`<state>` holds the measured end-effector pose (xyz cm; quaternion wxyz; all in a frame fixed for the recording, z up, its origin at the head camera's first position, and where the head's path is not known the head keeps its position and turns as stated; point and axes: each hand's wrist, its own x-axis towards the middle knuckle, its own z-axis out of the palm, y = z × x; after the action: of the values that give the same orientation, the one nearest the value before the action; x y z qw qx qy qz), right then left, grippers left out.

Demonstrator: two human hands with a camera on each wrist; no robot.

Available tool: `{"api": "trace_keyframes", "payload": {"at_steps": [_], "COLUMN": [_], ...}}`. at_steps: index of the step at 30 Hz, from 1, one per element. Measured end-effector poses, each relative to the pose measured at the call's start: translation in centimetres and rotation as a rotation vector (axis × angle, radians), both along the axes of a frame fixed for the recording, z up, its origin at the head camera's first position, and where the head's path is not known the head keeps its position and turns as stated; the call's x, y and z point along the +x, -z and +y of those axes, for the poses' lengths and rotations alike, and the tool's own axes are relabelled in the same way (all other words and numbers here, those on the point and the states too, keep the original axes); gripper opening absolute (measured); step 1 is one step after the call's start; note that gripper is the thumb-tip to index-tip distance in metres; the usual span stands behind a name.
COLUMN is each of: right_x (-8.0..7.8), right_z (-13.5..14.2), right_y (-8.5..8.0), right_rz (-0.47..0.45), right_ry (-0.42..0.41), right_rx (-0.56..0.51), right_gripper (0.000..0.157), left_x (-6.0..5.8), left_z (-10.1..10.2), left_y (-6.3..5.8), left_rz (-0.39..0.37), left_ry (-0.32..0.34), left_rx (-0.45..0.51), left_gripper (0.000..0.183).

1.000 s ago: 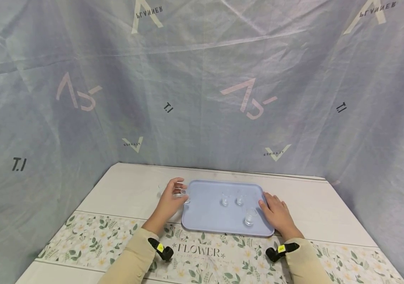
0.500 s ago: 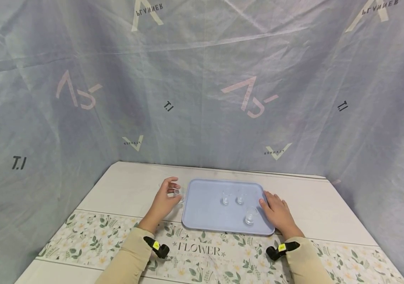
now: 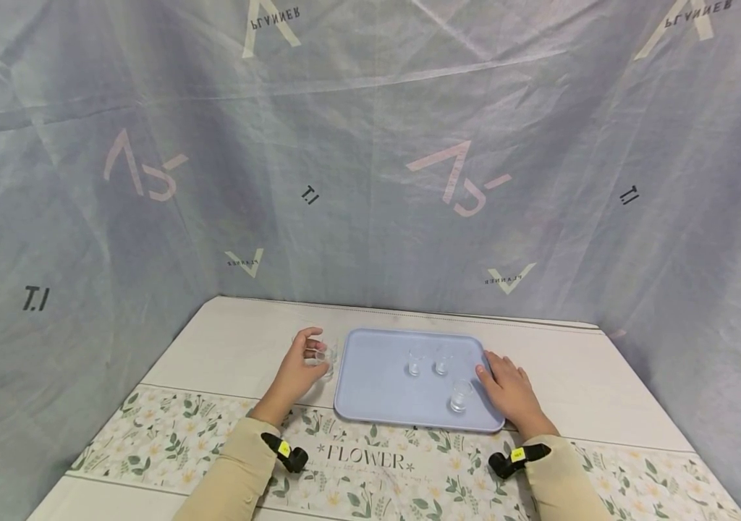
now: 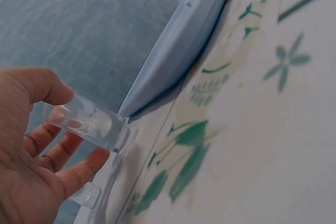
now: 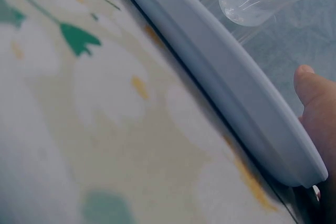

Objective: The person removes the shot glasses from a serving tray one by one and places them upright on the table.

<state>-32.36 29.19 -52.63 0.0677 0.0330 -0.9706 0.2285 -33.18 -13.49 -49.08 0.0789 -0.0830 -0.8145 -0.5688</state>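
Note:
My left hand [image 3: 299, 367] holds a small clear glass [image 4: 94, 124] between thumb and fingers, just outside the left edge of the pale blue tray [image 3: 377, 394]. The base of this glass is close over the white table in the left wrist view. A second clear glass [image 4: 90, 194] shows below the fingers there, partly hidden by them. On the right, my right hand [image 3: 510, 394] grips the tray's edge, its thumb over the rim and the other fingers outside. Most of that hand is out of the right wrist view.
Three clear glasses stand in the tray's right half: a front glass [image 3: 460, 396], a back left glass [image 3: 415, 364] and a back right glass [image 3: 442, 362]. A floral band [image 3: 168, 441] crosses the table cover. Grey printed cloth [image 3: 370, 217] hangs behind and at both sides.
My left hand has moved left with the glass, from the tray's left rim to beside it. The right hand keeps its place on the tray.

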Motion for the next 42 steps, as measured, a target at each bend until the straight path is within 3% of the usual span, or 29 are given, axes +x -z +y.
{"api": "trace_keyframes", "payload": {"at_steps": [24,33,42], "right_x": [0.2,0.2,0.1], "right_z": [-0.1,0.0,0.0], "right_y": [-0.2,-0.2,-0.1], "right_rz": [0.006,0.013,0.032], "right_ry": [-0.006,-0.012,-0.014], "right_rx": [-0.001,0.001,-0.004], "right_gripper": [0.074,0.073,0.072], "left_x": [-0.1,0.1,-0.1], "left_z": [-0.2,0.0,-0.2], "left_y": [0.9,0.3,-0.4], "left_rz": [0.002,-0.023,0.017], "left_ry": [0.022,0.027,0.05], "left_rx": [-0.045,-0.059,-0.049], "left_gripper": [0.067,0.07,0.071]}}
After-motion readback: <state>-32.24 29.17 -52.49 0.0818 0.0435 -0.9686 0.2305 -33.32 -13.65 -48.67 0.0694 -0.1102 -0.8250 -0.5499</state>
